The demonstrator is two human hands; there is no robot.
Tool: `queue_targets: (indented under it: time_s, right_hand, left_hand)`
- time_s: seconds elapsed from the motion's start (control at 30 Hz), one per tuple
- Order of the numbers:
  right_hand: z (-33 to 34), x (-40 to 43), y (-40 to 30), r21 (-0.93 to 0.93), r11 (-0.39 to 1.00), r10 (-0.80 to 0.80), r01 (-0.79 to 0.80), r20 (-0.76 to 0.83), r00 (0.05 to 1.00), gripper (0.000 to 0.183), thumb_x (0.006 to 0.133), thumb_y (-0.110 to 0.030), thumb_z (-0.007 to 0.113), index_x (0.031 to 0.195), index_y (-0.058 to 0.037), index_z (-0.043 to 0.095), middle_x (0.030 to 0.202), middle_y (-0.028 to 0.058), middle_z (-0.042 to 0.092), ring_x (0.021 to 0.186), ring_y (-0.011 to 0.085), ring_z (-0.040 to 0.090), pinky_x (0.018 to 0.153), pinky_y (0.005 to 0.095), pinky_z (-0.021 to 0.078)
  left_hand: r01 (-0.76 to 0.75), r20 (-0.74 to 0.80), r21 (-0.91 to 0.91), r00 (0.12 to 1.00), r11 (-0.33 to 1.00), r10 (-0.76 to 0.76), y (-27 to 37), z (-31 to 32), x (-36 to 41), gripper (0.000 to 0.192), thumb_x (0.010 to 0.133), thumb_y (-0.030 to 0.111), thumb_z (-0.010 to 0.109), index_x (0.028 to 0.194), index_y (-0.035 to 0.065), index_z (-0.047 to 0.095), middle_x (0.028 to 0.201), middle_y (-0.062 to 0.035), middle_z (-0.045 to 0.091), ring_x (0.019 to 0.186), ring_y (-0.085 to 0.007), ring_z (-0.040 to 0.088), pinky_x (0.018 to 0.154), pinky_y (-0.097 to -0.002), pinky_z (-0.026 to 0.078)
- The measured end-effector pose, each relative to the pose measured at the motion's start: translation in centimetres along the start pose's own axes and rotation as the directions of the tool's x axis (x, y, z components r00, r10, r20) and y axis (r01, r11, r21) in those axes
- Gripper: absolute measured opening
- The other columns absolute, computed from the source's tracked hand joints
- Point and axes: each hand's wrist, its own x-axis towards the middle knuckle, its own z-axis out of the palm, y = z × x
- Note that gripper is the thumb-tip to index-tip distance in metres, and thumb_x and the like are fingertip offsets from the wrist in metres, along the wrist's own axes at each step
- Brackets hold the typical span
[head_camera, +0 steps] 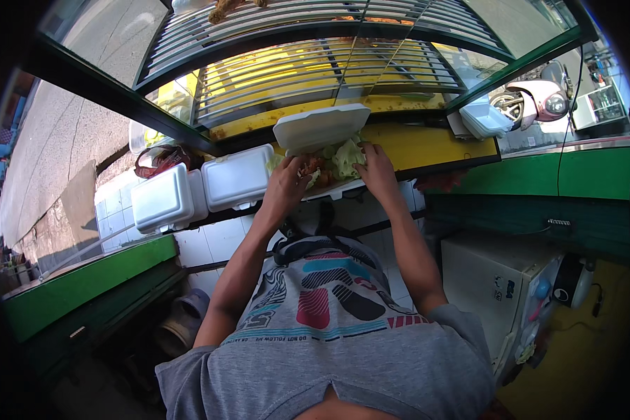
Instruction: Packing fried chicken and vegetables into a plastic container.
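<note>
An open white foam food box (323,126) stands before me on the yellow counter, its lid raised at the back. Inside lie lettuce (348,157), reddish-brown food that looks like fried chicken (312,166) and pale green slices, perhaps cucumber. My left hand (286,184) reaches over the left side of the box, fingertips at the food; whether it grips a piece is hidden. With its thumb and fingers, my right hand (374,167) holds the lettuce at the box's right side.
Closed white foam boxes (238,177) stand to the left, near a dark red plastic bag (163,160). Behind the open box rises a glass-sided display case with metal racks (294,68). More empty foam boxes (484,119) sit at the counter's right end. A white fridge or freezer (478,283) stands lower right.
</note>
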Motion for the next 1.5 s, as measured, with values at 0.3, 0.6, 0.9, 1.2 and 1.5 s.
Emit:
queue_targets:
  time_s: [0.3,0.6,0.9,1.2,1.5]
  right_hand:
    - [1.4,-0.7,0.1,0.027,1.000,-0.004,0.000,0.168,0.986,0.013,0.085,-0.005,0.065,0.096,0.0012,0.064,0.090,0.0207,0.063,0.088,0.0396,0.062,0.076,0.0459,0.0498]
    - [-0.8,-1.3,-3.0,0.352,0.936,-0.036,0.020,0.039,0.999,0.022,0.088,-0.011,0.066,0.108,-0.0028,0.064,0.101,0.0157,0.066,0.091,0.0320,0.066,0.078,0.0390,0.0531]
    - [1.0,-0.7,-8.1,0.787,0.541,-0.014,-0.296,0.360,0.933,0.042,0.088,-0.007,0.068,0.128,-0.0037,0.054,0.113,0.0122,0.065,0.102,0.0226,0.065,0.086,0.0322,0.0522]
    - [0.3,-1.1,-7.3,0.805,-0.151,0.164,-0.574,0.593,0.788,0.033,0.094,-0.009,0.061,0.125,0.0023,0.053,0.114,0.0118,0.063,0.101,0.0177,0.065,0.089,0.0328,0.0532]
    - [-0.1,-2.0,-6.9,0.882,0.240,0.346,-0.406,0.313,0.885,0.026,0.092,-0.009,0.064,0.114,0.0031,0.057,0.101,0.0080,0.067,0.090,0.0101,0.063,0.081,0.0253,0.0508]
  left_hand:
    - [-0.069,0.046,0.259,0.997,0.963,0.059,1.0,0.2,-1.9,0.042,0.073,0.013,0.076,0.111,0.0043,0.062,0.112,-0.0210,0.057,0.103,-0.0396,0.057,0.089,-0.0451,0.047]
    - [0.043,0.003,0.134,0.999,0.990,-0.044,2.2,-2.5,-1.0,0.020,0.083,0.010,0.068,0.099,-0.0005,0.060,0.099,-0.0188,0.064,0.094,-0.0352,0.064,0.084,-0.0401,0.051]
    - [0.178,0.055,-0.834,0.969,0.522,-0.243,4.6,-5.6,0.0,0.016,0.098,0.018,0.057,0.103,0.0052,0.050,0.100,-0.0092,0.066,0.091,-0.0172,0.067,0.085,-0.0333,0.055]
    - [0.217,0.094,-0.836,0.962,0.504,-0.258,4.7,-2.3,-0.7,0.017,0.096,0.013,0.058,0.105,0.0010,0.050,0.096,-0.0098,0.066,0.089,-0.0144,0.066,0.082,-0.0296,0.055]
    - [0.247,-0.012,-0.203,0.967,0.948,-0.254,3.5,-1.5,-1.1,0.031,0.092,0.016,0.065,0.113,-0.0044,0.056,0.096,-0.0144,0.069,0.086,-0.0194,0.069,0.078,-0.0297,0.055]
